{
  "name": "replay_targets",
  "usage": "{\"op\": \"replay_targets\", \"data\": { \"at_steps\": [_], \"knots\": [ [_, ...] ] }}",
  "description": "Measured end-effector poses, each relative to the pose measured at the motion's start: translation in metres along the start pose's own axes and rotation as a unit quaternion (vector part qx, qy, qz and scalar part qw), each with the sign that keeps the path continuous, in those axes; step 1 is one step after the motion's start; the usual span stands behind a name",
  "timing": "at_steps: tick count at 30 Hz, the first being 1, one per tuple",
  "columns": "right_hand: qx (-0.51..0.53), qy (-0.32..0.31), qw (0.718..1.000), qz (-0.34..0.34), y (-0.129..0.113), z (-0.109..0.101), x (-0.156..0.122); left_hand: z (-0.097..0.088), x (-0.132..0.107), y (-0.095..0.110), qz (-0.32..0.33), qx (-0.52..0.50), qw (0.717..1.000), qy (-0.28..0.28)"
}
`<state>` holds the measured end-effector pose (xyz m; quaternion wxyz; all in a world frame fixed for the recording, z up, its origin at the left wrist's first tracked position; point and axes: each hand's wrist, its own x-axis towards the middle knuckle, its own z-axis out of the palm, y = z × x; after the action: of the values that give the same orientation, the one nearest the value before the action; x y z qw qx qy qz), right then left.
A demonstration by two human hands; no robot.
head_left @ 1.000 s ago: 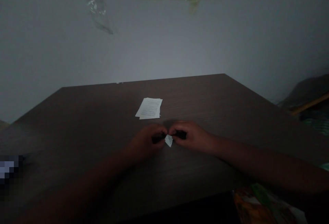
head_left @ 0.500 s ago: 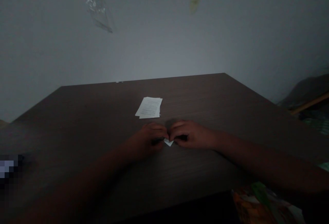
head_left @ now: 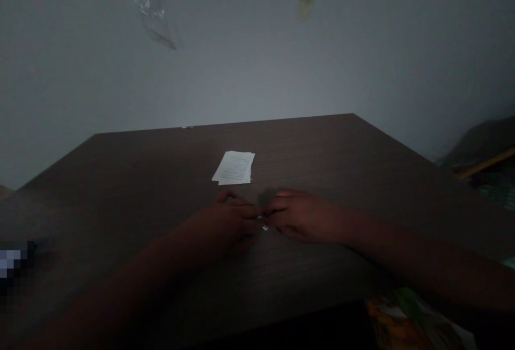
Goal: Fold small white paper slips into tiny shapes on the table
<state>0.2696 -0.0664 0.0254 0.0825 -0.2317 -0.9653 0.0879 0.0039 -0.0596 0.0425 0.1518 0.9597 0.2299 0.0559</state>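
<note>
A small piece of white paper (head_left: 265, 227) lies on the brown table between my hands, mostly covered by fingers. It looks folded, but little of it shows. My left hand (head_left: 231, 224) comes in from the left, closed, with its fingertips on the paper's left side. From the right, my right hand (head_left: 303, 215) is closed too, its curled fingers and thumb on the other side of the paper. The fingertips of both hands nearly meet. Dim light and some blur hide the exact grip.
Just beyond my hands lies a small stack of printed paper sheets (head_left: 235, 168). The brown table (head_left: 314, 151) runs back to a grey wall (head_left: 273, 60) with tape on it. A pixelated object (head_left: 14, 261) is at the left edge, and a colourful printed item (head_left: 418, 318) is below the table's front edge.
My fingers have flattened and lowered over the small paper, so less of it shows. The left hand has tilted a little, and the paper stack has stayed in place.
</note>
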Motion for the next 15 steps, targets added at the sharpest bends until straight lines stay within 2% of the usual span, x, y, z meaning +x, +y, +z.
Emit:
{"op": "replay_targets", "data": {
  "at_steps": [5, 11, 15],
  "knots": [
    [0.006, 0.006, 1.0, 0.007, -0.004, -0.003, -0.003, 0.003, -0.005, -0.001, -0.016, 0.021, 1.0, -0.014],
    [-0.051, -0.025, 0.998, 0.018, -0.012, -0.005, -0.004, 0.018, -0.01, -0.005, -0.033, -0.001, 0.999, 0.025],
    [-0.076, -0.052, 0.995, 0.025, -0.016, -0.006, -0.005, 0.01, -0.008, 0.003, -0.042, 0.032, 0.998, -0.021]
  ]
}}
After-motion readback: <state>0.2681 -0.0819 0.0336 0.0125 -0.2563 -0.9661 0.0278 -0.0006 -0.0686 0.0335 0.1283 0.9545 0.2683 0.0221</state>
